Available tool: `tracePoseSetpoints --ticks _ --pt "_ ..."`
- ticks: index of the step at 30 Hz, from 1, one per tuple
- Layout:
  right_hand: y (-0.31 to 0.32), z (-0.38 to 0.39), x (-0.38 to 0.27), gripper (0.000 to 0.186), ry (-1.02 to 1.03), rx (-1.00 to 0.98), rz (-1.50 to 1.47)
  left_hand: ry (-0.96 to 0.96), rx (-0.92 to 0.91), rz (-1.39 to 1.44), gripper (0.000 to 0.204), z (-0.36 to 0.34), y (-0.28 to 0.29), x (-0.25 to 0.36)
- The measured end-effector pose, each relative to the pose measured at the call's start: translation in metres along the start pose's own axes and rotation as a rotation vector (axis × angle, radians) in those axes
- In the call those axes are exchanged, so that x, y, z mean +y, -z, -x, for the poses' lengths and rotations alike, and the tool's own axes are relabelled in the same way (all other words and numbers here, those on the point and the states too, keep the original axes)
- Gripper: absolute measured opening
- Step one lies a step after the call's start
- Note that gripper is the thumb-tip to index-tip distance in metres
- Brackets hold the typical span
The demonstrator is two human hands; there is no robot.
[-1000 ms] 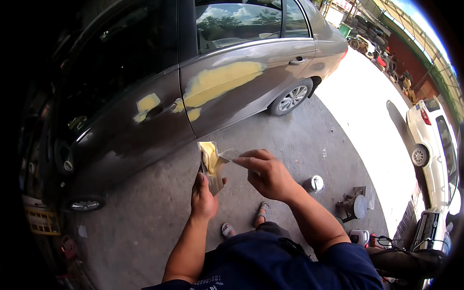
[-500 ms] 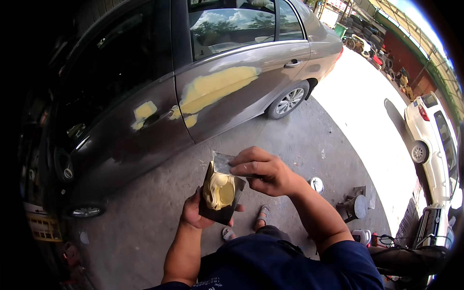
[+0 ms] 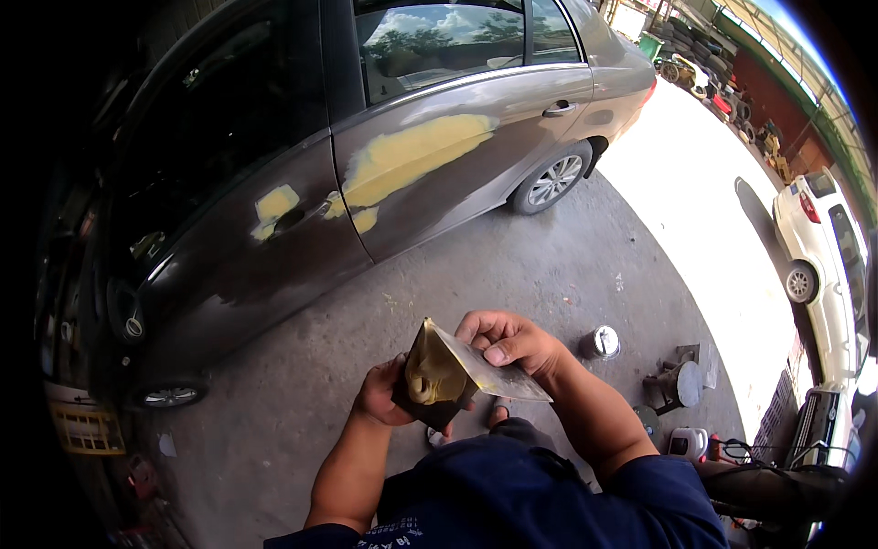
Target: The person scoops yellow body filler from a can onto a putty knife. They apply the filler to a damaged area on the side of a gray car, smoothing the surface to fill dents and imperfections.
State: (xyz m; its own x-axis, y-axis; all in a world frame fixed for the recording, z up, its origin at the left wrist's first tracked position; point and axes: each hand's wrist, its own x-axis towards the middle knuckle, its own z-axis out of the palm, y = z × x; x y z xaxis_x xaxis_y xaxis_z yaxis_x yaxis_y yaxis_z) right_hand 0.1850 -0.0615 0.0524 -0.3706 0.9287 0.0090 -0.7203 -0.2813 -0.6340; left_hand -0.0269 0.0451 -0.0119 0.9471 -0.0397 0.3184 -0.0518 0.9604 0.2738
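My left hand (image 3: 382, 393) is closed on the side of a dark flat mixing board (image 3: 441, 414), held tilted in front of my body. A mound of creamy yellow putty (image 3: 432, 382) sits on the board. My right hand (image 3: 514, 342) pinches a thin grey spreader (image 3: 505, 379) between thumb and fingers. The spreader's left edge lies along the board, and its face partly covers the board's right side. Beyond my hands stands a grey-brown car (image 3: 540, 137). A large yellow filler patch (image 3: 407, 165) covers its rear door, with a smaller filler patch (image 3: 275, 205) on the front door.
To the right stand a round can (image 3: 604, 342), a low round stool (image 3: 679, 383) and a white jug (image 3: 686, 444). A white car (image 3: 837, 252) is parked outside in sunlight. Stacked tyres (image 3: 690, 57) line the far right; a yellow crate (image 3: 89, 430) sits lower left.
My right hand has turned the spreader, which now slants down to the right with its broad face showing. The board has tilted, and the putty is narrower in view and partly hidden.
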Motion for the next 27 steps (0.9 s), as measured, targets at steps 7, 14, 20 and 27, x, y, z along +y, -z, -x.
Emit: tracePoseSetpoints --ticks 7,14,20,27 --pt "-0.002 0.034 0.004 0.04 -0.03 0.074 0.062 -0.021 0.04 0.12 0.064 0.011 -0.001 -0.005" --pt "0.022 0.025 -0.018 0.044 0.312 0.528 0.446 -0.008 0.217 -0.098 0.068 0.004 -0.009 0.0" --pt "-0.025 0.028 -0.016 0.043 0.665 0.141 1.021 -0.106 0.293 -0.173 0.063 -0.006 -0.007 -0.001" --pt "-0.01 0.036 -0.021 0.048 0.427 0.191 1.788 -0.114 0.304 -0.156 0.064 -0.002 -0.016 -0.004"
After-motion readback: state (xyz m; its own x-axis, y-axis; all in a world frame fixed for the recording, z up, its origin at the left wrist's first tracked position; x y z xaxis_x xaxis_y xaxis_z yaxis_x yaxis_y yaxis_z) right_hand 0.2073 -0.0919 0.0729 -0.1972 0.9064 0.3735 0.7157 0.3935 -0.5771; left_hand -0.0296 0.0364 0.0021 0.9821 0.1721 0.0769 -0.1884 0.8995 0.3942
